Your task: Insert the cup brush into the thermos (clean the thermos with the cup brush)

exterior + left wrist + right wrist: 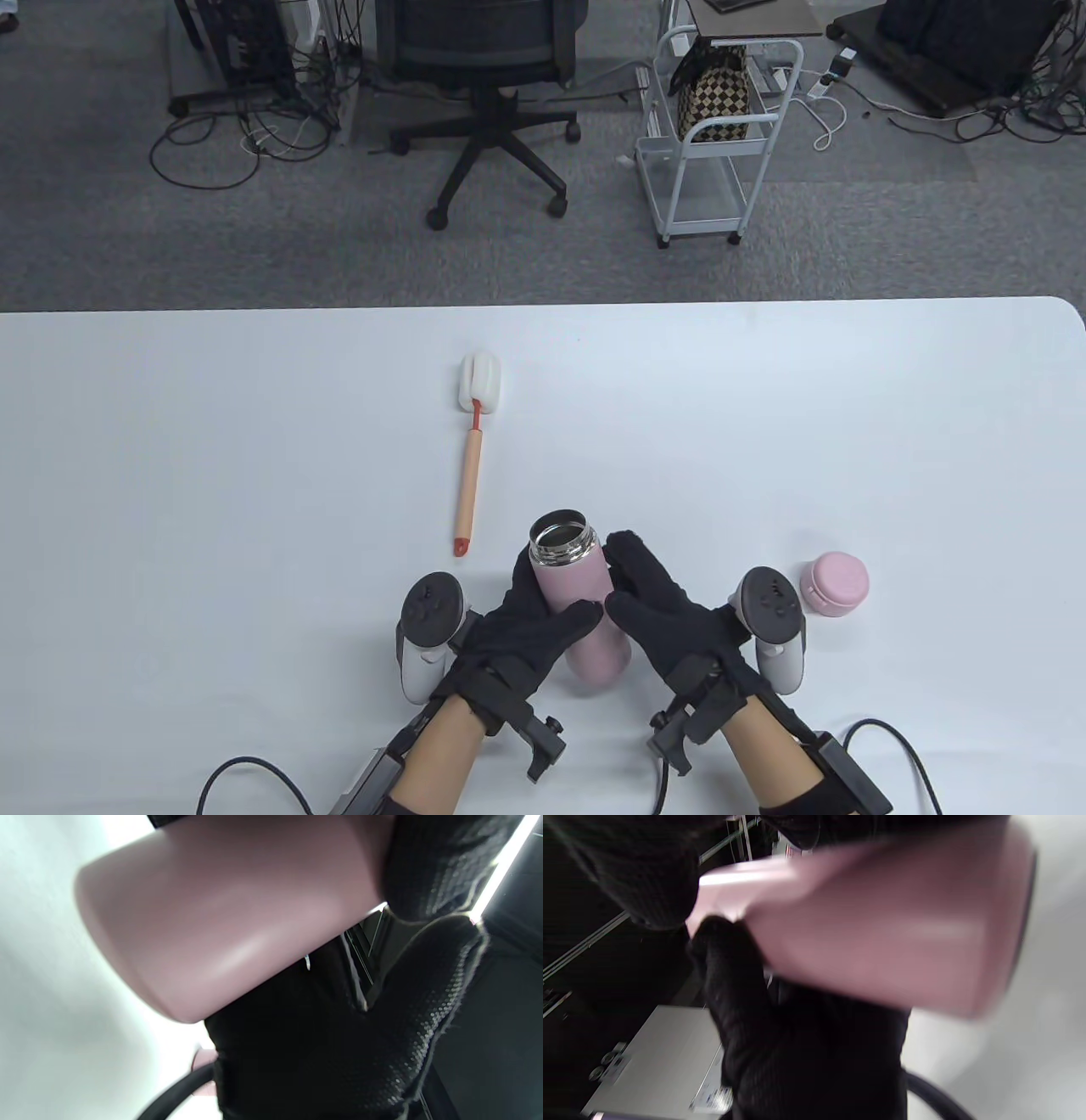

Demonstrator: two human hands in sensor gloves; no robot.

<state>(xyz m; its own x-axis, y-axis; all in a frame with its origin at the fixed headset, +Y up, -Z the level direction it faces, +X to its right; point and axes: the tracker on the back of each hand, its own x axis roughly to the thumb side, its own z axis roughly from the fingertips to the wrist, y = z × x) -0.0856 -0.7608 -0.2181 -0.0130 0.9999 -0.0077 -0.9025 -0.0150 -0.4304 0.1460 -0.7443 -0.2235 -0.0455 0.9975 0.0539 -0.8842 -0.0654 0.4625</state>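
The pink thermos [585, 632] is between both hands near the table's front edge, tilted, with its open steel mouth [558, 536] pointing up and away. My left hand [543, 607] grips its left side with the thumb across the front. My right hand [649, 598] holds its right side, fingers lying along the body. The thermos fills the left wrist view [220, 925] and the right wrist view [882, 929], base end showing. The cup brush [469, 475] lies on the table beyond and left of the thermos, white sponge head [480, 382] far, handle end near.
The pink thermos lid [835, 581] stands on the white table [848, 407] to the right of my right hand. Cables trail from both wrists at the front edge. An office chair [492, 102] and a white cart [721, 127] stand on the floor beyond the table.
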